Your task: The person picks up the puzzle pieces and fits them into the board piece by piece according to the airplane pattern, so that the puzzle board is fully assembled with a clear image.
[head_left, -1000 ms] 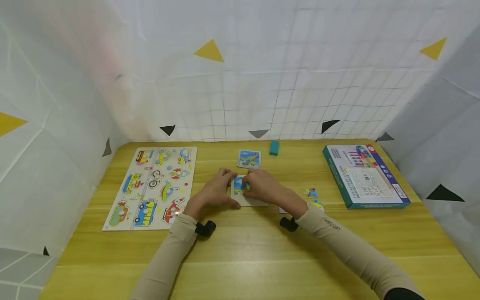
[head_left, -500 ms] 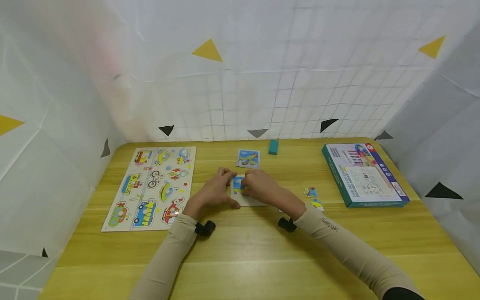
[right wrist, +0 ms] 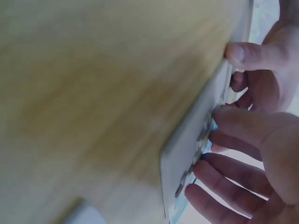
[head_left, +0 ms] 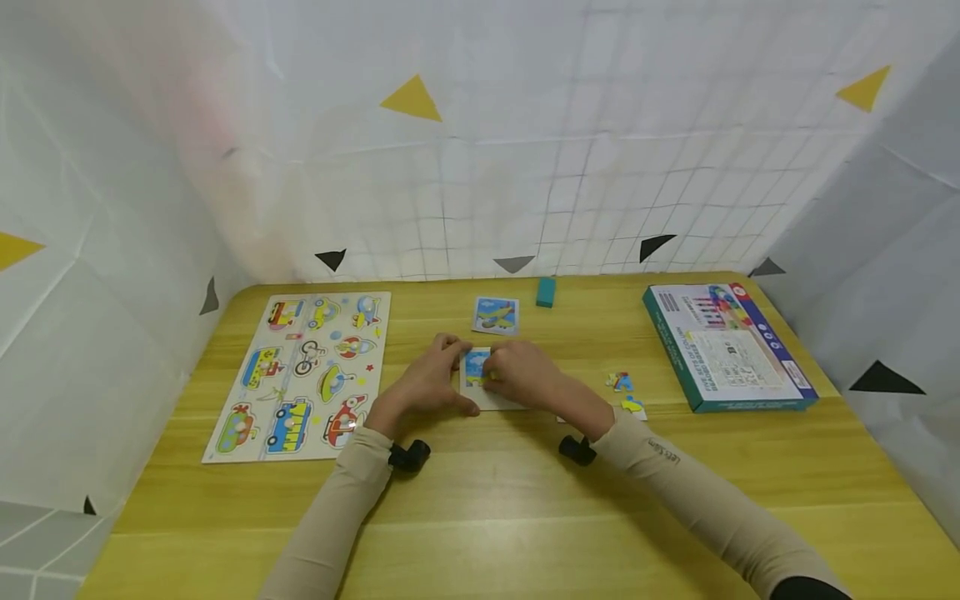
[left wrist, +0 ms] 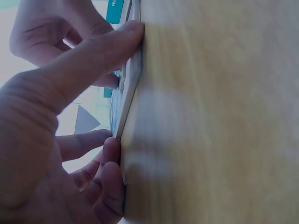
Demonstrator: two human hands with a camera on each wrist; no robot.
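Observation:
A small pale puzzle board (head_left: 491, 402) lies on the table between both hands, with blue and yellow jigsaw pieces (head_left: 475, 365) in its left part. My left hand (head_left: 423, 382) holds the board's left side. Its thumb (left wrist: 126, 35) is at the near edge and its other fingers reach the far-left corner. Over the right part of the board, my right hand (head_left: 528, 377) pinches a small jigsaw piece with thumb and forefinger; the piece is mostly hidden by the fingers. In the right wrist view, the remaining fingers (right wrist: 229, 186) hang close over the board (right wrist: 187, 135).
Behind the board lies an airplane picture (head_left: 497, 317), with a teal block (head_left: 546, 292) to its right. Loose jigsaw pieces (head_left: 620, 382) lie beyond the right wrist. A vehicle peg puzzle (head_left: 300, 392) is at the left, a flat game box (head_left: 738, 354) at the right.
The right fingers shift very slightly over the board while pinching the piece. The left hand keeps its hold, and the head view drifts a little.

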